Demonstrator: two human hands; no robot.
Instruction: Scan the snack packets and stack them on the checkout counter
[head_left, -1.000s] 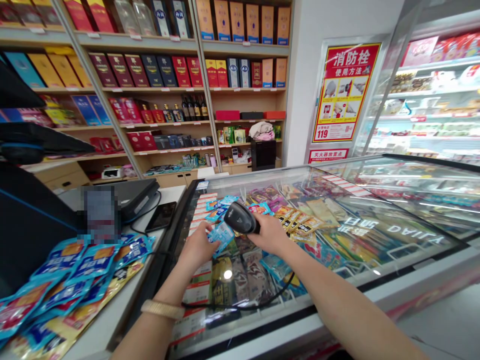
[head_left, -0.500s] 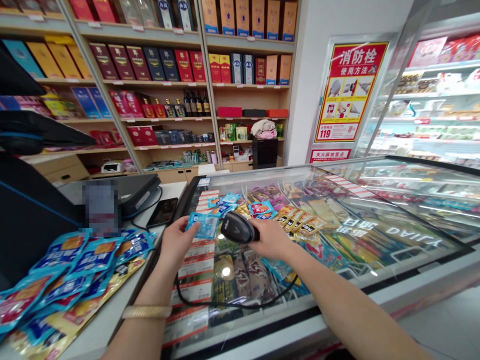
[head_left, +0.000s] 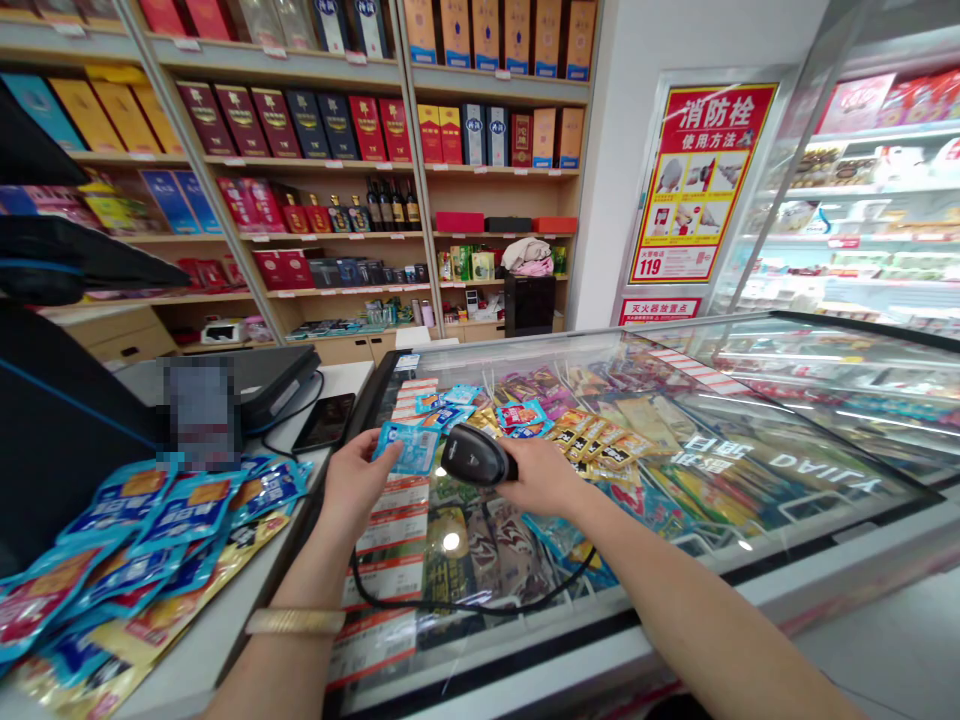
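Apparently scanning blue packet (head_left: 412, 448) over glass lid (head_left: 465, 640); pinching packet's edge with left hand (head_left: 355, 480), gripping scanner (head_left: 472, 455) just beside it with right hand (head_left: 544, 470); likely needing to hold packet steady, facing scanner squarely.

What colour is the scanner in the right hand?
The scanner looks black on the side that shows; the head view shows it best.

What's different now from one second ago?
The left hand moved left, carrying the small blue packet with it, a bit away from the scanner. Nothing was visibly let go. The right hand still holds the scanner, and the row of gold packets stayed put.
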